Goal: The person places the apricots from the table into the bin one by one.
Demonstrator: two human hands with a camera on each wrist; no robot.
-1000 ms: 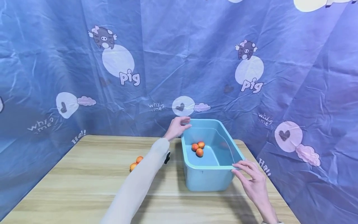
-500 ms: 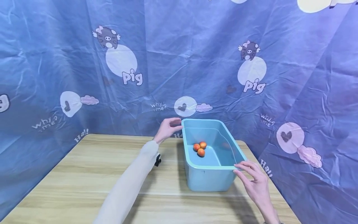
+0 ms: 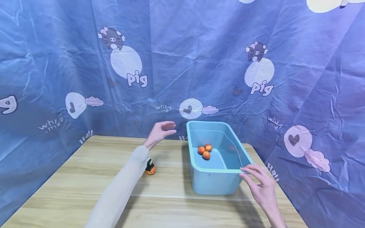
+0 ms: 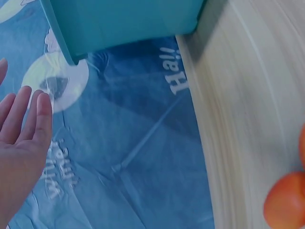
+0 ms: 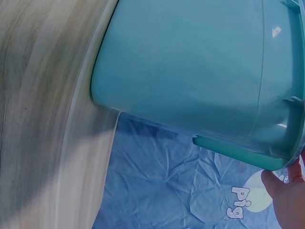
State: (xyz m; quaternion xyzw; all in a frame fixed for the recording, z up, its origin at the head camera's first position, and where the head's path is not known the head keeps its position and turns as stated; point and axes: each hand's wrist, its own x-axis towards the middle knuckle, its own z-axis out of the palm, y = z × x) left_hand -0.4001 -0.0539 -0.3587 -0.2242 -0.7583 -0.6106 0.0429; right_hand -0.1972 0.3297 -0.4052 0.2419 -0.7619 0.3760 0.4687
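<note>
A light blue plastic bin [image 3: 216, 182] stands on the table, with three orange-red round fruits [image 3: 206, 155] on its floor. My right hand [image 3: 262, 190] pinches the rim at the near right corner, thumb outside; the right wrist view shows that hand [image 5: 289, 198] at the bin's edge. Left of the bin, my left hand [image 3: 158, 133] hangs in the air with fingers spread from the thumb and nothing in it. Behind the left wrist, another orange fruit [image 3: 151, 171] is partly hidden. In the left wrist view, one such fruit [image 4: 287, 202] lies on the table beside a second cut off by the frame.
The light wooden table [image 3: 85, 177] reaches back to a blue printed cloth [image 3: 165, 57] that hangs behind and on both sides. Close to the bin's right side runs the table's right edge. A small black device [image 3: 149, 163] sits at the left wrist.
My left hand has moved left, away from the bin's far left corner. My right hand stays at the near right corner. The head view has shifted slightly.
</note>
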